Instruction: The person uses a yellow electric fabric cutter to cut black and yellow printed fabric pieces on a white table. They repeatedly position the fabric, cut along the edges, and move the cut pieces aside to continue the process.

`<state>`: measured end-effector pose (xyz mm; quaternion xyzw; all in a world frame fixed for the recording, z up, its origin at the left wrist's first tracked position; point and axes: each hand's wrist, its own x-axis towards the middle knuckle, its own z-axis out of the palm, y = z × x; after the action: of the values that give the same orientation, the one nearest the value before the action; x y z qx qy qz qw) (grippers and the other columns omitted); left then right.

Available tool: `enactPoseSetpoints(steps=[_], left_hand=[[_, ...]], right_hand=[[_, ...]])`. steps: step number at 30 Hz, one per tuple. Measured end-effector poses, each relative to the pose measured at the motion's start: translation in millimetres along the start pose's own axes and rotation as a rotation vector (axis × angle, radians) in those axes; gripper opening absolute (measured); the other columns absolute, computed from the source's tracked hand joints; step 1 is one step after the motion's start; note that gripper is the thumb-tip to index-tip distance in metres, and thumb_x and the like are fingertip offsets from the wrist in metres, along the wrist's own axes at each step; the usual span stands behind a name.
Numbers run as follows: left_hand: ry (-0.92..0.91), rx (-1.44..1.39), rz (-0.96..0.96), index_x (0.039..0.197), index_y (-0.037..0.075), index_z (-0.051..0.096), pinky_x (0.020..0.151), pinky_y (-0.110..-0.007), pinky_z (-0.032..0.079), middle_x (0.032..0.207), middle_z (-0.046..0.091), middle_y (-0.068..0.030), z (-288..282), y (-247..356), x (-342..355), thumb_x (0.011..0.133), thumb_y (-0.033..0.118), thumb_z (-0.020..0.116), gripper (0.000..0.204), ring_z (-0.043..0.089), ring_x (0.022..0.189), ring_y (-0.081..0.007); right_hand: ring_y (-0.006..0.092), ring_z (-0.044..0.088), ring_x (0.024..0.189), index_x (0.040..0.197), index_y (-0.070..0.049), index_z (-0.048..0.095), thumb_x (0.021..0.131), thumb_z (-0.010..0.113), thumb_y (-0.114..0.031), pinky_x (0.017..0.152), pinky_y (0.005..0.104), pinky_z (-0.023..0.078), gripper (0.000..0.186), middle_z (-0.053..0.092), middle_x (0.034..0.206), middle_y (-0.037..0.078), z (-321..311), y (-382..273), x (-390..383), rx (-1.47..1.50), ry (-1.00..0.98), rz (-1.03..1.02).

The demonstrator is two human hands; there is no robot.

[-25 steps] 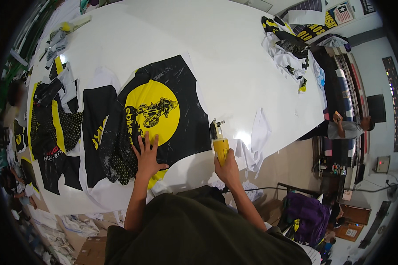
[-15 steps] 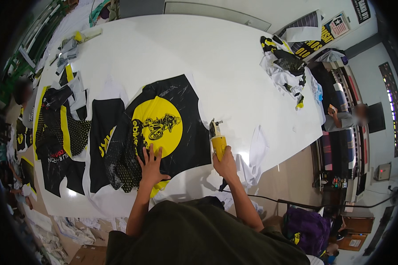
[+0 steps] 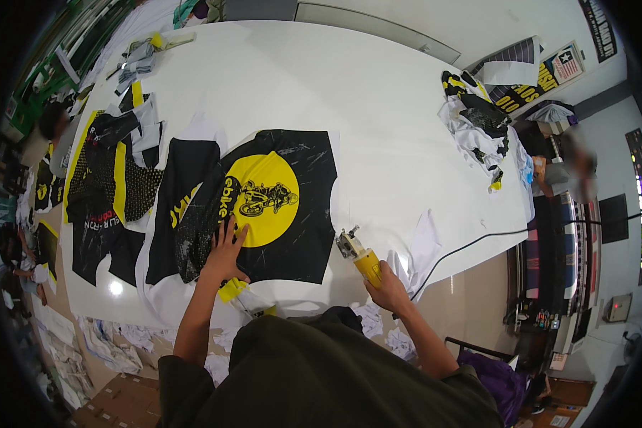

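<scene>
A black fabric panel (image 3: 312,207) printed with a yellow circle and a motorbike rider lies on the table in front of me. My left hand (image 3: 225,257) rests on its lower left part, fingers spread. A yellow electric fabric cutter (image 3: 368,267) is gripped by its body in my right hand (image 3: 391,291). Its metal head points up and left, just off the panel's lower right edge. White offcut fabric (image 3: 422,250) lies to the right of the cutter. Below my left hand, a yellow and white piece (image 3: 244,296) hangs at the table's near edge.
More black and yellow pieces (image 3: 114,178) spread over the left of the white table (image 3: 378,93). A scrap heap (image 3: 478,121) sits at the far right. The cutter's black cord (image 3: 471,241) crosses the right edge. People are at both sides; scraps litter the floor.
The cutter has moved right and nearer to me, tilting away from the panel's edge. The panel has turned slightly. The cord now runs across the table's right side. My left hand stays spread on the fabric.
</scene>
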<state>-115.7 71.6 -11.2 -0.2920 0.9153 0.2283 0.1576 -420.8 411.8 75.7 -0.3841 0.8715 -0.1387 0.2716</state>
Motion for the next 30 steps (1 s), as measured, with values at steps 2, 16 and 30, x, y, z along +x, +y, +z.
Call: enactPoseSetpoints(steps=[2,16,30], left_hand=[[-0.015,-0.014,-0.003,0.169,0.021,0.014,0.125,-0.067,0.021,0.174,-0.005,-0.0207,0.4,0.4,-1.3,0.043,0.042,0.104,0.157,0.002,0.16,-0.0473],[-0.009,-0.044,-0.02,0.169,0.023,0.017,0.127,-0.064,0.019,0.175,-0.005,-0.0171,-6.1,3.0,-3.6,0.043,0.038,0.105,0.154,0.001,0.161,-0.0437],[0.004,-0.088,-0.01,0.169,0.022,0.018,0.127,-0.064,0.02,0.175,-0.003,-0.0181,-6.5,0.8,-3.3,0.044,0.037,0.104,0.153,0.005,0.16,-0.0461]], right_hand=[[0.0536,0.067,0.1,0.138,0.006,0.039,0.094,0.072,-0.031,0.085,0.0563,0.054,0.066,0.067,0.108,0.038,-1.8,1.7,-1.4,-0.006,-0.026,0.007],[0.0569,0.065,0.095,0.124,0.003,0.041,0.094,0.069,-0.026,0.081,0.0599,0.053,0.051,0.063,0.108,0.038,2.9,-9.4,34.3,-0.014,0.03,-0.067],[0.0592,0.066,0.093,0.122,0.005,0.039,0.094,0.07,-0.027,0.08,0.0606,0.054,0.053,0.066,0.1,0.042,29.9,-51.1,66.2,0.065,0.169,0.004]])
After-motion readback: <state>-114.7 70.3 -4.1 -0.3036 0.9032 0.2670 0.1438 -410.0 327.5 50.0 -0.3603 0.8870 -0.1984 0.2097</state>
